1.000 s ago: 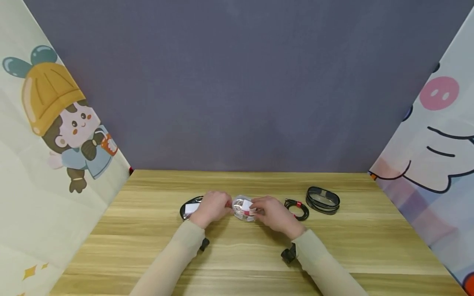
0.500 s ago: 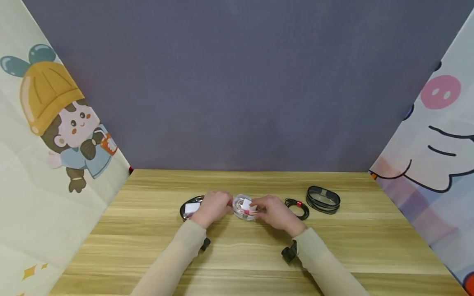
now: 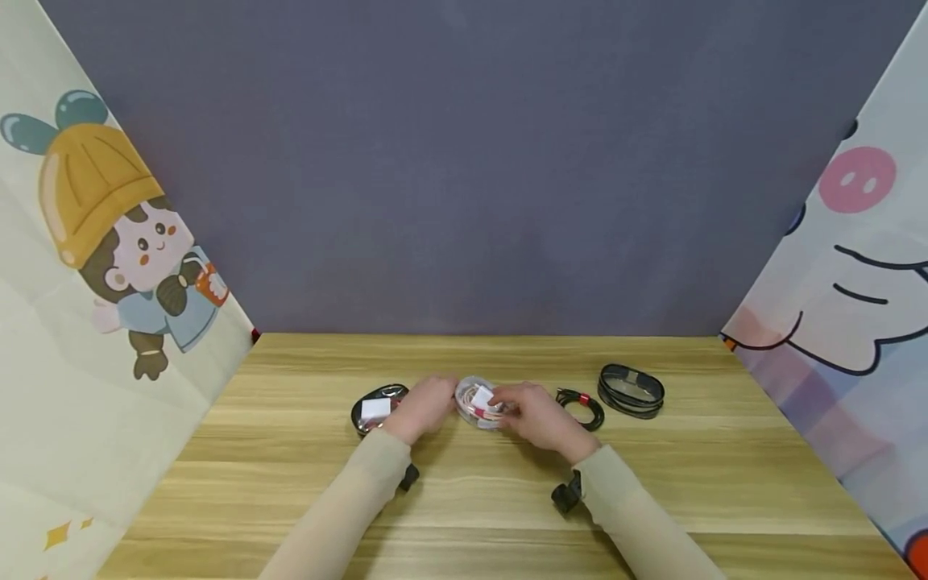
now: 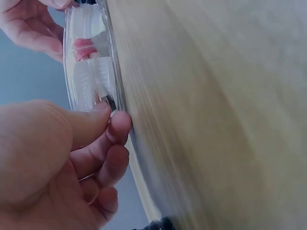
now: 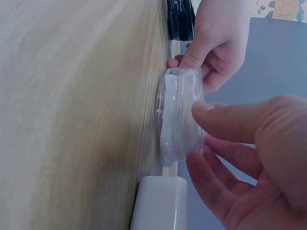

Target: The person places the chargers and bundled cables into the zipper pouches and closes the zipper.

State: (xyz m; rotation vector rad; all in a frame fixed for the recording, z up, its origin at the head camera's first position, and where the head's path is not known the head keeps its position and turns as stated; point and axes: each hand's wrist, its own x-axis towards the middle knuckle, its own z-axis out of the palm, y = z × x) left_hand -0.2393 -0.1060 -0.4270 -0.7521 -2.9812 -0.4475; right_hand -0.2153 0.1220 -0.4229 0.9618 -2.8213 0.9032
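A clear round plastic case [image 3: 470,387] with a coiled pale cable and a red tie inside lies on the table between both hands. A white block [image 3: 483,399] shows at its middle. At the case's left rim, my left hand [image 3: 426,405] pinches a small dark-tipped connector [image 4: 110,102] between thumb and forefinger, the other fingers curled. My right hand [image 3: 536,415] grips the opposite side of the case, thumb on top and fingers along the edge. In the right wrist view the case [image 5: 180,115] stands out as a thin clear shell.
Left of the hands lies a coiled black cable [image 3: 357,415] with a white block [image 3: 375,409] on it. To the right are a small black cable coil [image 3: 596,417] with a red tie and a larger black coil [image 3: 632,403]. A grey panel [image 3: 464,177] rises behind the table.
My left hand has shifted slightly to the right, uncovering more of the black cable on the left. The case has turned slightly and moved a little away. The right hand has barely moved.
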